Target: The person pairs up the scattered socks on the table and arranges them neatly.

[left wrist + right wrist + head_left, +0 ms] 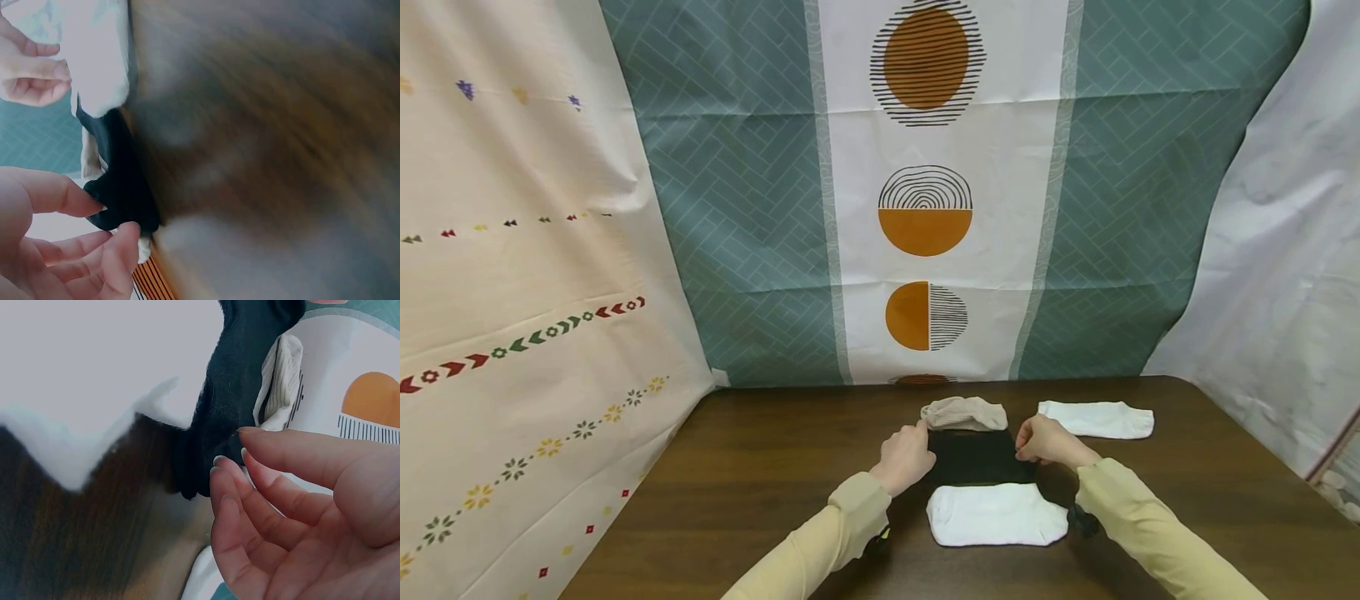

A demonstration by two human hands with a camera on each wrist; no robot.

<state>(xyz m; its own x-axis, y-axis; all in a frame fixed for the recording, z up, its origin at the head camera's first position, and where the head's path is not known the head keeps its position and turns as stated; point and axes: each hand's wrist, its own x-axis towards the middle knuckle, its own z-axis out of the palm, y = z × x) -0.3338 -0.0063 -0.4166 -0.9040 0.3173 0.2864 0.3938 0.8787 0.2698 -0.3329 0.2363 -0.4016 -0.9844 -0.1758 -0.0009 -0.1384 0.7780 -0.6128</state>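
Note:
A black sock [970, 457] lies flat on the brown table, between a beige ribbed sock and a white sock. At its left end, my left hand [905, 457] pinches the dark fabric between thumb and fingers. My right hand [1048, 440] has its thumb and fingertips at the opposite end, pinching the edge. In the left wrist view the black sock [119, 169] stretches away from the thumb. The right wrist view has the fingertips against the black sock [228, 381]. Nearer to me is the white ankle sock [992, 514], laid flat.
Behind the black sock sits the bunched beige sock [966, 413]. Another white sock [1101, 419] lies at the back right, beyond my right hand. Patterned cloth [737, 208] hangs along the back of the table [737, 483], with more cloth at both sides.

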